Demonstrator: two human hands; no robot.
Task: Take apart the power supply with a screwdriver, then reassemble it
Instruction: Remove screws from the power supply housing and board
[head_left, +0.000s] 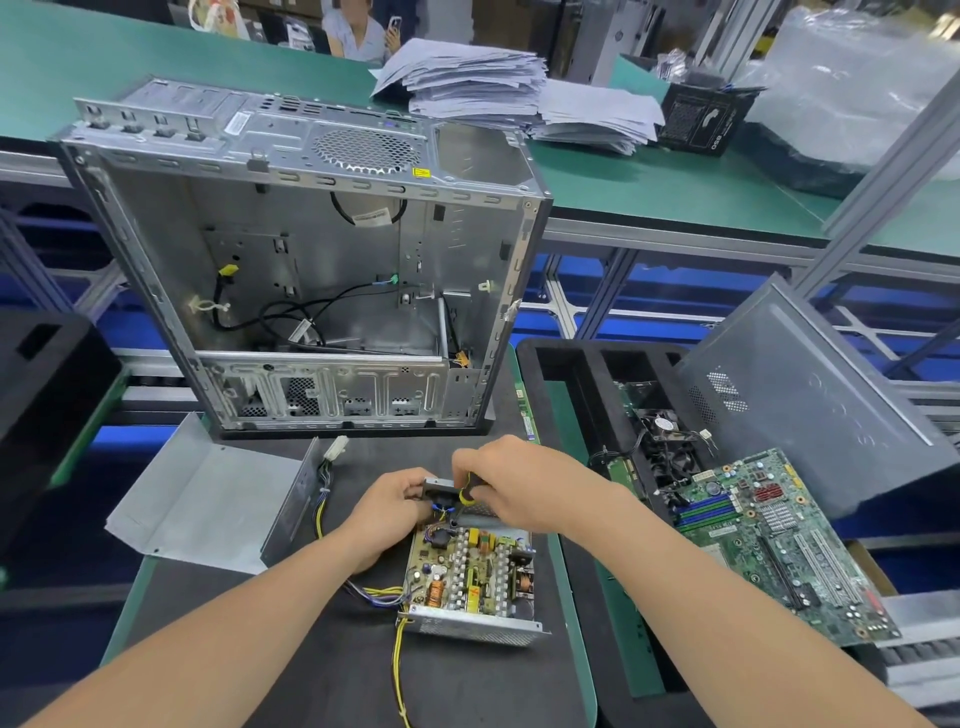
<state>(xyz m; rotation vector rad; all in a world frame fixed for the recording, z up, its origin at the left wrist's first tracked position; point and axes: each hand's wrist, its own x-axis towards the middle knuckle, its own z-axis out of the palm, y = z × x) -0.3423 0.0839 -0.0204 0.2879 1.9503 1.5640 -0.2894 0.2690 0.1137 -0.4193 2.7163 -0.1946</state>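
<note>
The power supply (470, 577) lies on the dark mat of the counter (467, 686), close in front of the person, with its lid off and its circuit board bare (coils, capacitors and rows of pale heat fins all show). The left hand (387, 512) has its fingers curled round the far end wall of the power supply, gripping it. The right hand (514, 486) is clamped on the yellow-and-black handle of a screwdriver (467, 493), which is tilted with its tip pointing down at the far end of the board; whether the tip sits in a screw cannot be told. Yellow and dark wires (400, 670) trail from the near left corner of the unit toward the counter's near edge, and another bundle runs up the left side to a white plug (336, 447).

Just left of the hands lies the bent metal lid (208, 499), inner side up. Beyond the hands stands an opened computer case (301, 260), its inside bare but for a few cables. To the right, a green motherboard (779, 540) rests tilted on a black tray, with a grey side panel (810, 405) leaning behind it. A stack of papers (467, 78) sits on the far green counter.
</note>
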